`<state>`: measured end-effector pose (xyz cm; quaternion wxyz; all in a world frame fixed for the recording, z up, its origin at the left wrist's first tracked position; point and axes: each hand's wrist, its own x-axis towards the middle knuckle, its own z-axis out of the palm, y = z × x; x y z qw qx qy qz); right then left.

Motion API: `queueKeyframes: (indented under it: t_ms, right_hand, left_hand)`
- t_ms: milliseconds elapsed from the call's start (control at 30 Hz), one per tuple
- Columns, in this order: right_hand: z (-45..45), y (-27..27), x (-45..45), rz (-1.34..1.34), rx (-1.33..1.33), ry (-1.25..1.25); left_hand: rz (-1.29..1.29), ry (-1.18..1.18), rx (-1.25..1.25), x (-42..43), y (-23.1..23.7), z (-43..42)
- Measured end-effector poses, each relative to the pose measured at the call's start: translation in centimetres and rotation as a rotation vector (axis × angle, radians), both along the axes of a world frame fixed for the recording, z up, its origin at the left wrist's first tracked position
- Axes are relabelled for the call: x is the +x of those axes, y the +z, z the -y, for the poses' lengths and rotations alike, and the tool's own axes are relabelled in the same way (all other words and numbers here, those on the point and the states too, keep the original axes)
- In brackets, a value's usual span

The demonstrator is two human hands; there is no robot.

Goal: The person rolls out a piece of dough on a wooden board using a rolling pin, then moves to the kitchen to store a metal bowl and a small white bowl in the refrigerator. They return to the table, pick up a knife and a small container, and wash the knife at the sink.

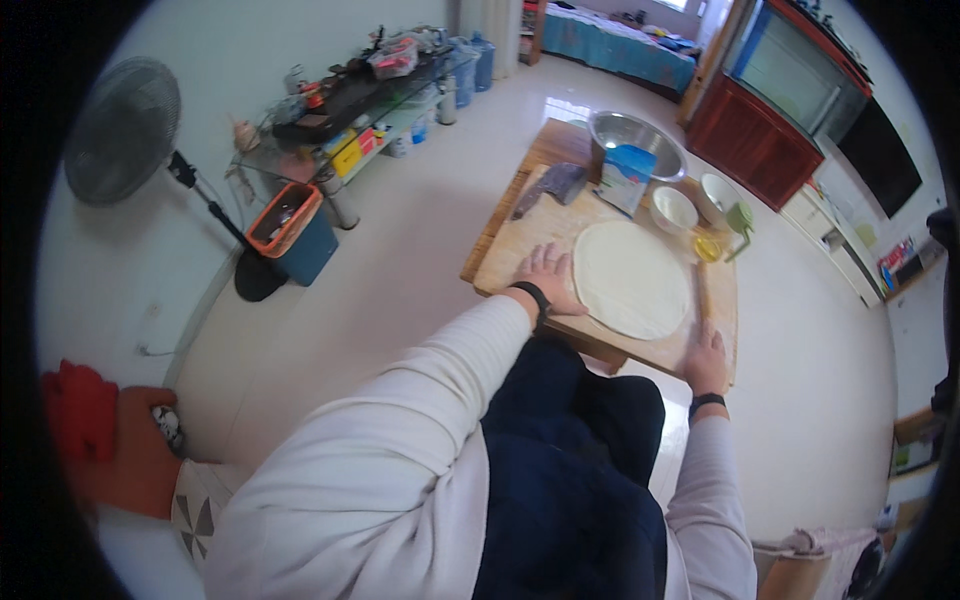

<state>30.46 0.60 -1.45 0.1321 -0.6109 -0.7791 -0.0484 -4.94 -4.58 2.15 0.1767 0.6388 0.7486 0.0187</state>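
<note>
A large, flat round of rolled dough (631, 280) lies on a floured wooden board (502, 262). My left hand (549, 279) rests on the board at the dough's left edge, palm down with its fingers spread. To the right of the dough, my right hand (706, 360) is at the near end of a wooden rolling pin (705, 292); whether its fingers close around the pin is not clear. Behind the dough lie a cleaver (562, 182) and a blue and white bag (627, 176), with a white bowl (673, 210) beside them.
A steel basin (637, 135), a second white bowl (718, 196), a small dish of yellow liquid (706, 247) and a green-handled container (739, 217) crowd the far right. A lined bin (311, 244) and a standing fan (124, 131) are on the left.
</note>
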Motion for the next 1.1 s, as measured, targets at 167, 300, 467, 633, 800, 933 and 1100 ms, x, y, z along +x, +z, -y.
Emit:
queueKeyframes:
  t_ms: [167, 300, 467, 633, 800, 933, 1100]
  right_hand:
    - [-0.2, -0.5, 0.3, -0.028, 0.006, 0.015]
    - [-0.5, -0.9, 0.6, 0.005, 0.046, 0.014]
    - [-0.9, -1.1, 1.0, -0.004, 0.061, 0.033]
    - [-0.9, -0.9, 0.9, 0.013, 0.035, 0.028]
    - [-0.9, -0.8, 0.9, 0.012, 0.012, 0.016]
    - [-1.0, -0.9, 1.0, -0.004, 0.017, 0.02]
    - [-1.0, -1.2, 1.0, 0.018, 0.023, -0.009]
  left_hand:
    - [0.016, 0.008, 0.006, 0.1, 0.1, 0.0]
    - [0.008, 0.01, -0.017, 0.4, 0.4, 0.0]
    - [-0.015, 0.021, -0.057, 0.8, 1.0, 0.2]
    - [-0.017, 0.011, -0.067, 0.8, 1.5, 0.4]
    - [-0.018, 0.007, -0.085, 0.7, 1.7, 0.4]
    - [-0.011, 0.005, -0.099, 0.7, 1.7, 0.3]
    - [0.002, 0.005, -0.084, 0.6, 1.4, 0.3]
